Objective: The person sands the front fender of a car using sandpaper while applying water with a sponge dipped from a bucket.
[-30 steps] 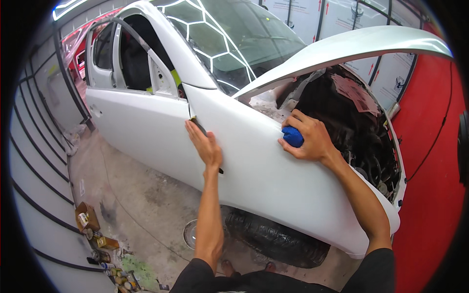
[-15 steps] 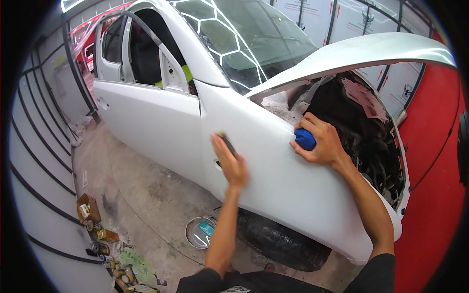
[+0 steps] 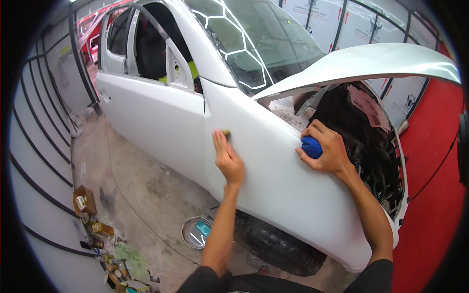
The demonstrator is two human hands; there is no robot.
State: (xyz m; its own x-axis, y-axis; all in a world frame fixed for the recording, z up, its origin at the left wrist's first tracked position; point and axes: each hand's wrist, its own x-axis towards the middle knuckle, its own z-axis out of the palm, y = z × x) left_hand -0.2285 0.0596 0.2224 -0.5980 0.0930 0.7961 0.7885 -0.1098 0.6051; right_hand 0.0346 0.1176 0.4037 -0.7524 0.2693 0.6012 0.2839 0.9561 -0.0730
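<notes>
My left hand [image 3: 227, 158] lies nearly flat against the white front fender [image 3: 273, 180], fingers pointing up. It holds a small dark pad with a yellowish end [image 3: 226, 133] to the panel; most of the pad is hidden behind the fingers. My right hand [image 3: 328, 145] rests at the fender's upper edge beside the engine bay. Its fingers curl round a bundled blue object [image 3: 311, 147], which looks like crumpled cloth, though its kind is unclear.
The raised hood [image 3: 366, 61] arches over the dark engine bay [image 3: 366, 127]. Below the fender is a wheel wrapped in black plastic [image 3: 278, 244]. A round basin [image 3: 188, 233] holding a turquoise item stands on the floor. Cans and boxes [image 3: 105, 229] line the left wall, and a cable [image 3: 141, 217] crosses the floor.
The view has shifted slightly, so the car sits a little lower in it. My left hand has moved a little up the fender with the pad; my right hand keeps its grip on the blue bundle.
</notes>
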